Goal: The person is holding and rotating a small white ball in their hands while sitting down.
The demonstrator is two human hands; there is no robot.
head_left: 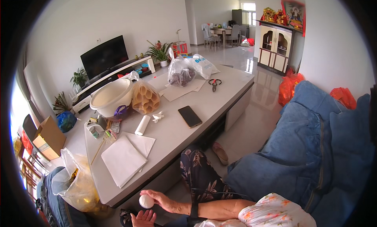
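Observation:
A round white object (146, 201), perhaps a ball or the end of a roll, lies against the fingers of my right hand (162, 200), above my lap near the table's front edge. Just below it, my left hand (143, 218) is turned palm up with its fingers spread, and nothing lies on the part that shows. On the table, a stack of white paper sheets (124, 160) is nearest to my hands. Beyond it stand a white roll (142, 125), a crumpled white tissue (158, 117) and a black smartphone (190, 116).
The grey table (173, 140) also bears a white plastic basin (110, 100), a clear bag of tan tubes (145, 98), a bag of dark items (182, 75) and black-handled scissors (214, 84). A blue-covered sofa (288, 156) is at the right; a plastic bag (81, 185) hangs beside the table's left corner.

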